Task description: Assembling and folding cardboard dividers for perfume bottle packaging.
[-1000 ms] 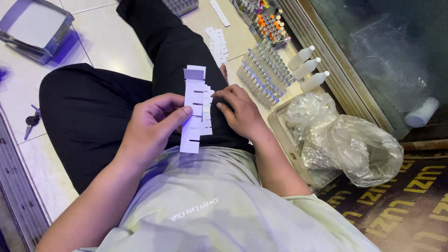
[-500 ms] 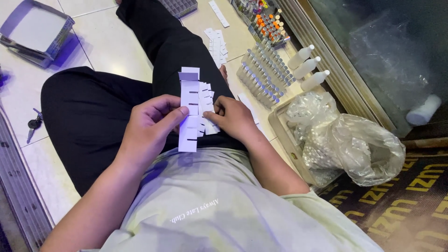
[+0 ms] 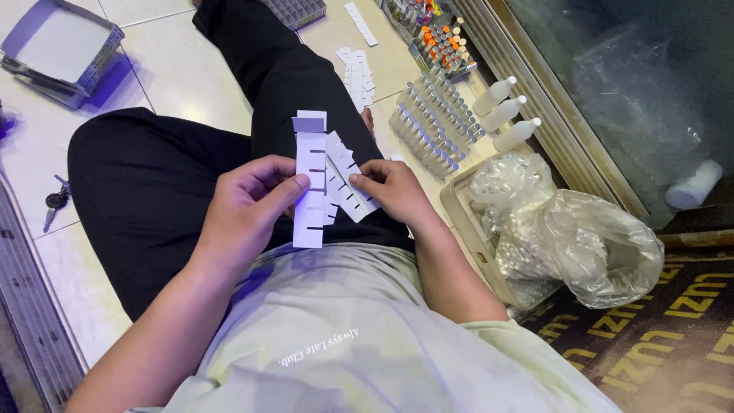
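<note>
The left hand [image 3: 243, 208] pinches a long white paper strip [image 3: 310, 183] between thumb and fingers, upright over the lap; the strip is thin and flat, cut with short dark slits down one edge. The right hand [image 3: 390, 187] grips a fan of shorter strips [image 3: 348, 180] that tilts away from the long one and touches it; how many there are is hard to count where they overlap. On the tiled floor [image 3: 160, 34] by the right knee stands a rack of small capped tubes [image 3: 432, 130], with three white plastic bottles [image 3: 505, 115] lying just beside it. Near the right elbow a crinkled clear bag [image 3: 589, 245] sits in a shallow tray [image 3: 462, 210], its contents blurred. An open box [image 3: 57, 50] is cut off at the top left corner.
</note>
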